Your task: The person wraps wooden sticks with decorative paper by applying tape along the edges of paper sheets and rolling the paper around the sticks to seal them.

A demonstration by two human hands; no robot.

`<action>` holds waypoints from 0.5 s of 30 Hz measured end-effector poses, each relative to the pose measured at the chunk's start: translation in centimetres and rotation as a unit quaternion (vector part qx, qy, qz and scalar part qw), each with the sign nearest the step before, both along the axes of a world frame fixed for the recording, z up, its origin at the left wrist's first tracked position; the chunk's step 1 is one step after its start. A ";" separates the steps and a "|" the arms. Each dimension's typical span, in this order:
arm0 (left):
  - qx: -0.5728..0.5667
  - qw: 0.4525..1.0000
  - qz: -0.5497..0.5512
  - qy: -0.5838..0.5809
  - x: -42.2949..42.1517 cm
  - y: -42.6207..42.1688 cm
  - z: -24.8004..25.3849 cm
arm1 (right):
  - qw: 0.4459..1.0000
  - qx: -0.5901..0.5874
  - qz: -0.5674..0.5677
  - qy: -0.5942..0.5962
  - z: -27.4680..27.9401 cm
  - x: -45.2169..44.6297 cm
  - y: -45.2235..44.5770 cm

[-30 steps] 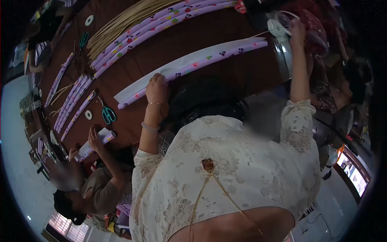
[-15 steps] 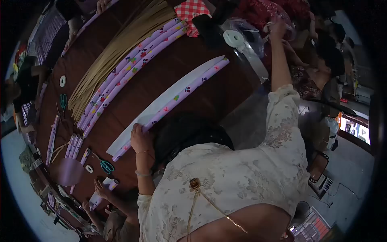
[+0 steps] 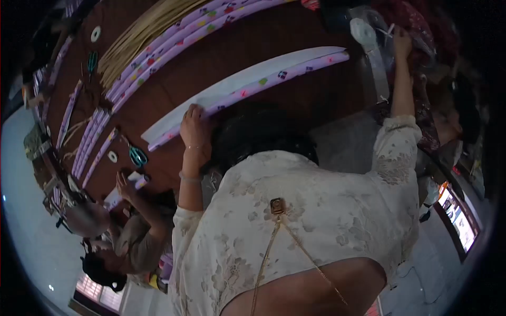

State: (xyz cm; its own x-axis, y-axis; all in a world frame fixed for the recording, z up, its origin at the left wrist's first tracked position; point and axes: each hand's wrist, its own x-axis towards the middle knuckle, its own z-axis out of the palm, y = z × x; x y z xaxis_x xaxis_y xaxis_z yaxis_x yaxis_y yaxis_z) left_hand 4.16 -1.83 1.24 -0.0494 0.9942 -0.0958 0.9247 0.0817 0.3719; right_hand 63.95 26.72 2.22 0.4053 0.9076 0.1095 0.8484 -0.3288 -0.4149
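Note:
A long sheet of purple patterned paper (image 3: 282, 76), partly rolled into a tube with its white side showing along the far edge, lies in front of me. My left hand (image 3: 193, 125) rests near its left end, fingers curled over the roll. My right hand (image 3: 402, 43) is stretched out to the far right, fingers closed at a thin white strip that looks like tape. Beside it is a large white tape roll (image 3: 363, 31) with a pale band (image 3: 377, 73) below it. Clear plastic lies around that hand.
Several finished purple paper tubes (image 3: 174, 45) lie beyond the sheet, beside a bundle of thin tan sticks (image 3: 134, 45). Teal scissors (image 3: 138, 156) and a small white tape roll (image 3: 112, 156) lie at left. A co-worker (image 3: 139, 231) handles paper at lower left; others sit around the brown table (image 3: 163, 100).
The view has shifted, so the table appears higher and the co-worker at lower left shows more. My left hand stays on the paper roll. A white strip now shows by my right hand.

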 end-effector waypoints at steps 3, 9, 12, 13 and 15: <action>-0.006 1.000 0.005 -0.012 0.2 0.4 0.4 | 0.960 -0.041 0.249 0.125 0.2 -9.5 -1.4; 0.034 0.999 0.019 0.009 0.2 -0.3 -1.0 | 0.758 -0.150 0.595 0.221 -1.5 -32.5 -9.2; 0.019 0.999 0.036 0.014 0.4 -0.3 -0.8 | 0.729 -0.216 0.608 0.229 -2.8 -38.1 -10.9; 0.019 0.999 0.045 0.013 0.5 -0.3 -0.9 | 0.731 -0.203 0.625 0.185 -3.2 -39.3 -11.3; 0.032 0.998 0.048 0.010 0.6 -0.4 -1.1 | 0.726 -0.192 0.646 0.137 -3.5 -40.3 -11.5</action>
